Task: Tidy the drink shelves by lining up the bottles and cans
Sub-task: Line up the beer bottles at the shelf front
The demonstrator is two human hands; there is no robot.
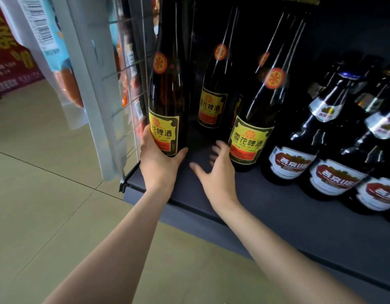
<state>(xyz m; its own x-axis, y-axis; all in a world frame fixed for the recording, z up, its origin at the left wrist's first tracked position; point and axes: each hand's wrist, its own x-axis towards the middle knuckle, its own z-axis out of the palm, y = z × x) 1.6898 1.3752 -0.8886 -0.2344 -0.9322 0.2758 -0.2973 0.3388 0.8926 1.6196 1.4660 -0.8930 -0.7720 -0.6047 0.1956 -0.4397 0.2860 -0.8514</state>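
Observation:
On the dark shelf (pixel 277 218) stand three tall dark beer bottles with yellow and red labels. My left hand (pixel 157 163) grips the base of the leftmost one (pixel 166 95), at the shelf's left end, thumb on its right side. My right hand (pixel 213 172) hovers open, fingers spread and blurred, between that bottle and the front yellow-label bottle (pixel 258 106), close to its label. The third yellow-label bottle (pixel 214 93) stands further back between them. To the right stand several dark bottles with white and red labels (pixel 292 148).
A white upright post (pixel 88 84) and a wire rack (pixel 128 69) with hanging packets border the shelf's left end. Beige tiled floor (pixel 47 205) lies below and to the left. A red printed carton (pixel 10 58) sits on the floor at far left.

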